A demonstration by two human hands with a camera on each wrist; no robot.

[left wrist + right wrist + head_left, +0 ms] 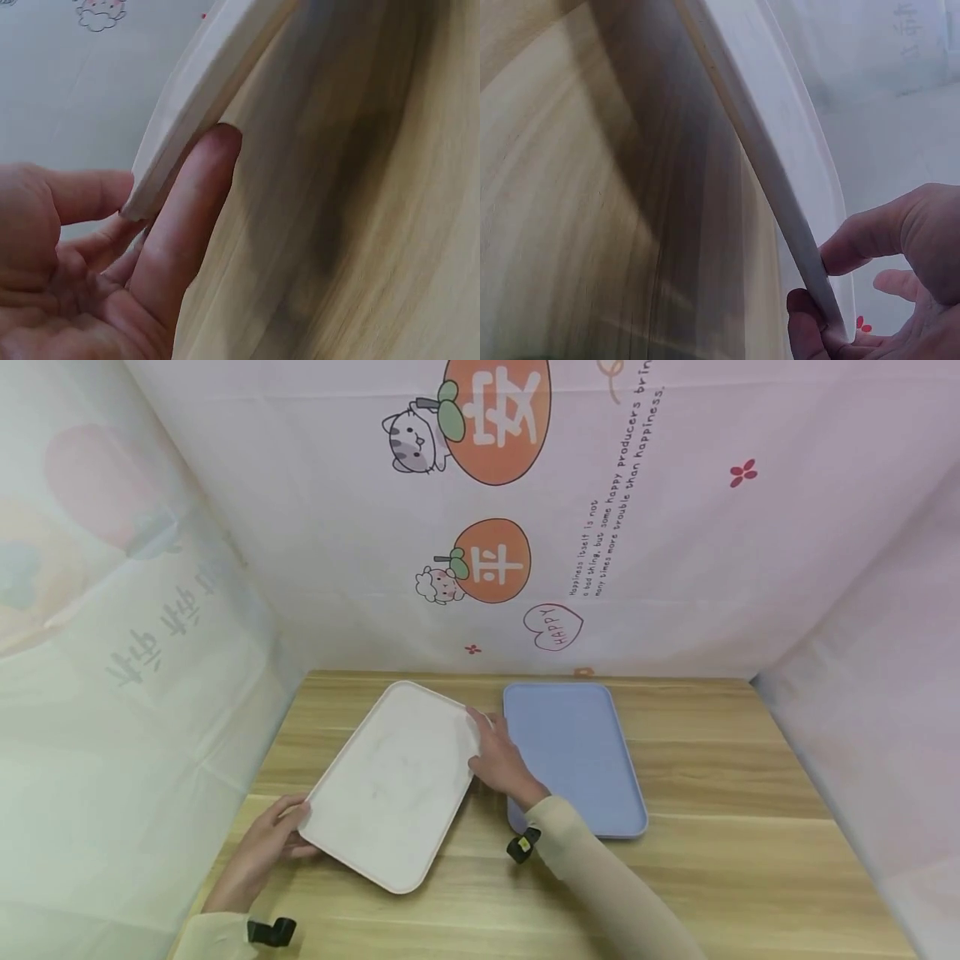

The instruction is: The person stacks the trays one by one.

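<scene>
A white rectangular tray (392, 781) with a low rim is held at an angle above the wooden table. My left hand (262, 852) grips its near left corner; in the left wrist view the thumb is on one side of the rim and fingers (191, 202) lie under it. At the far right edge my right hand (501, 758) pinches the tray, and the right wrist view shows the thumb (866, 236) inside the rim with a fingertip beneath. A blue rectangular tray (573, 760) lies on the table to the right, partly behind the right hand and forearm.
The wood-grain table (720, 810) meets a pale printed cloth (660, 568) along its back edge. Similar cloth hangs at the left (135, 735) and right sides. A shadow of the white tray falls on the tabletop in both wrist views.
</scene>
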